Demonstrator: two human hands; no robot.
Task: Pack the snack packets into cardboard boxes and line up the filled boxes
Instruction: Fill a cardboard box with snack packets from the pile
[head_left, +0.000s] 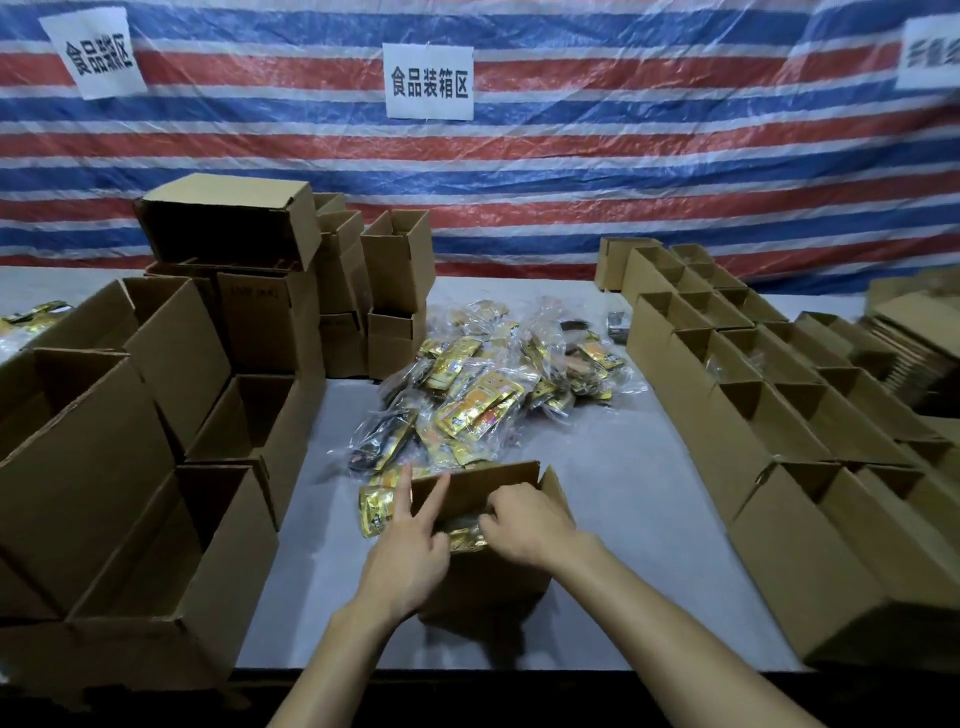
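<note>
While looking down over the grey table (623, 519), seen first: an open cardboard box (488, 577) upright near the front edge, flaps raised. Right hand (524, 525) down inside it from the right, fingers curled round a gold snack packet (467, 538) lying in the box. Left hand (410, 556) at the box's left wall, index and middle fingers straight and spread in a V against the cardboard, the other fingers bent at the rim; impossible to tell whether gripping anything. Just beyond the box, up against its far side, a loose pile of snack packets (483, 400) in gold and clear wrappers, spread toward the middle of the table. To the left, stacked boxes (156, 415), several on their sides with mouths facing inward. To the right, rows of open boxes (779, 410) set side by side, running back toward a red, white and blue striped tarp (571, 156) with a paper sign (428, 80) fixed on it.
</note>
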